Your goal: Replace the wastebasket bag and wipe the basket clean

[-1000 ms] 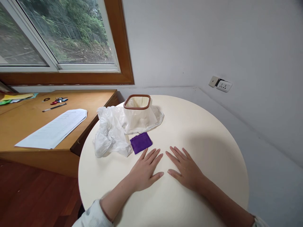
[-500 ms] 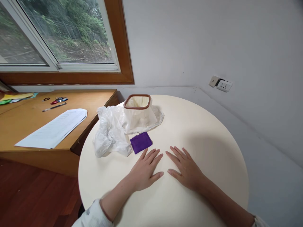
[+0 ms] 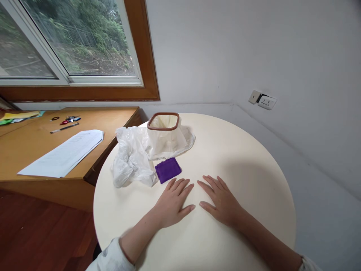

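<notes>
My left hand [image 3: 175,203] lies flat on the round cream table [image 3: 242,139], fingers spread and nothing held. Just beyond its fingertips is a small purple cloth pouch or folded cloth [image 3: 168,170]; I cannot tell which. Palm down on the same tabletop, my right hand [image 3: 221,201] has its fingers apart, with a narrow gap between the two thumbs. Behind the purple piece stands a small bin [image 3: 163,129] with a brown rim, lined with a translucent bag. A crumpled white plastic bag [image 3: 131,160] spreads out to the bin's left.
A wooden desk [image 3: 113,113] adjoins on the left, bearing paper sheets [image 3: 63,154], a pen [image 3: 64,128] and a bunch of keys [image 3: 72,119]. A window [image 3: 93,41] is above it. Wall sockets [image 3: 266,102] sit on the right wall.
</notes>
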Demonstrator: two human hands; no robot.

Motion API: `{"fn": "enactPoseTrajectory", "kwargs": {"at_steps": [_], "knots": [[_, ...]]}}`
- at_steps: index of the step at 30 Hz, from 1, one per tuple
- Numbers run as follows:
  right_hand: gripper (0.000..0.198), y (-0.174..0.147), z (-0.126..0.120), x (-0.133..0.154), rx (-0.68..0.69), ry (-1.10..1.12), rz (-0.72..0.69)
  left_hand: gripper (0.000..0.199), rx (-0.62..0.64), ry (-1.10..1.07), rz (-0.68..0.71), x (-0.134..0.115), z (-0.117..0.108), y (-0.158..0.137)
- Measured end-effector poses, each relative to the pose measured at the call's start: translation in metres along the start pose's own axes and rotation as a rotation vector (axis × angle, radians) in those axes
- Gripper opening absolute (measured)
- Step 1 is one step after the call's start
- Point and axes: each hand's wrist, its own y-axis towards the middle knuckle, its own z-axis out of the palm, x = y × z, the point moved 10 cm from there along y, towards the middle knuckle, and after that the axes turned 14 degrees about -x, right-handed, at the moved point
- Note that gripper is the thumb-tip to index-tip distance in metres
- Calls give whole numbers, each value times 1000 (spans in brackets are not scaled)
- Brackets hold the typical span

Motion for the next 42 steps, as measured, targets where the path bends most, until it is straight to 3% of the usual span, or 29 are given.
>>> {"fn": "enactPoseTrajectory", "kwargs": {"at_steps": [14,22,25,32,42], "knots": [[55,0,-2,1,-27,-13,-7,45,-46,-54,-13,0,-8,4],[55,-2,0,1,-46,-32,-26,36,-309,-56,-220,34,-35,2],[55,-2,2,0,-26,-31,-20,37,-346,-14,-318,48,-40,-2],[54,-3,1,0,-39,-36,-20,37,-361,-6,-310,52,-40,-1],[54,-3,2,1,-27,-41,-24,39,-281,51,-367,61,-30,-3]]}}
